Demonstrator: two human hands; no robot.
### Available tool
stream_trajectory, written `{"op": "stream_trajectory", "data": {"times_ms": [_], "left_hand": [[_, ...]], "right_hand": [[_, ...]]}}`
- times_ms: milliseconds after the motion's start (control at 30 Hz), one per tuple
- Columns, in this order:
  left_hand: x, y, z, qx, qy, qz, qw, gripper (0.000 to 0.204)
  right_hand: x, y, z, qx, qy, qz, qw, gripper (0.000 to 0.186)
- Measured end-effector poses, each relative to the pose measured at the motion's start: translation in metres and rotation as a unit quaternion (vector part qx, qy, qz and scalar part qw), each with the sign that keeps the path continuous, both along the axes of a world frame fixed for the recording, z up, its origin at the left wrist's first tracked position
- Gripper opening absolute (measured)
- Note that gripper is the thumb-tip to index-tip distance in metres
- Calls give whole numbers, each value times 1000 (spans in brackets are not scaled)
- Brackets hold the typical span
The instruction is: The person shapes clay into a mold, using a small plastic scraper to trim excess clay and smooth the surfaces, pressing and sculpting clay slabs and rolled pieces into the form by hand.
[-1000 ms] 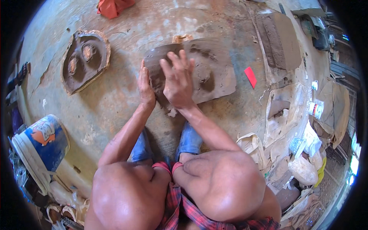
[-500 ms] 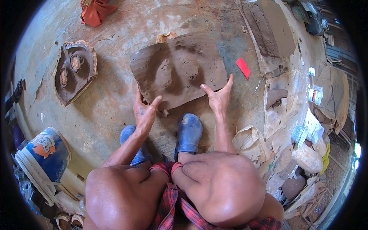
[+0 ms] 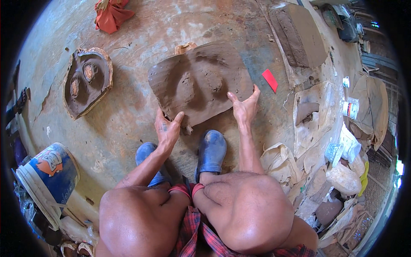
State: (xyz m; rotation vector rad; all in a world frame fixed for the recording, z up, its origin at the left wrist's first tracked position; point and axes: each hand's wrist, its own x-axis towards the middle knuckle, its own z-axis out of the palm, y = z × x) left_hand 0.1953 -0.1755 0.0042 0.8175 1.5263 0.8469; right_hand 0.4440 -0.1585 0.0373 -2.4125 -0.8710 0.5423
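Observation:
A thick sheet of dark clay (image 3: 201,98), pressed into two raised lumps with hollows around them, lies over an object whose tan edge (image 3: 185,46) shows at the back. My left hand (image 3: 169,124) grips its near left corner, thumb on top. My right hand (image 3: 244,107) holds the near right edge the same way, fingers around the side. To the left sits a tan-rimmed mould (image 3: 87,102) lined with dark clay, with two oval lumps inside. A red flat piece (image 3: 269,80) lies right of the sheet.
Blue clogs (image 3: 210,150) are on my feet below the sheet. A blue-white bucket (image 3: 55,188) stands at lower left, red cloth (image 3: 112,17) at the back. At the right lie a clay slab (image 3: 307,38), crumpled sheets (image 3: 280,167), small tubs (image 3: 351,109) and bags (image 3: 342,177).
My hands have gone from pressing on the left part of the clay sheet to gripping its two near corners. Both raised lumps are now uncovered to view.

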Motion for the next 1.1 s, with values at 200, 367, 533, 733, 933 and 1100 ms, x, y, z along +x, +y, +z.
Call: {"op": "stream_trajectory", "data": {"times_ms": [200, 367, 533, 733, 933, 1100], "left_hand": [[-4, -1, -2, -12, -16, -9, 1000, 47], [-3, -4, -6, 7, -5, -6, 1000, 44], [-1, -1, 3, -11, 10, -12, 1000, 44], [-5, 1, -2, -2, 5, -10, 1000, 49], [-3, 4, 6, 7, 19, -26, 999, 46], [-8, 2, -6, 6, -16, -2, 1000, 46]], "right_hand": [[0, 14, 8, 2, 13, -16, 1000, 112], [9, 9, -9, 61, -71, 48, 994, 110], [13, 30, 5, -13, -70, 21, 997, 105], [22, 38, 12, -44, -82, 68, 993, 107], [26, 57, 6, -94, -127, 111, 981, 104], [33, 63, 4, -80, -132, 159, 975, 101]]}}
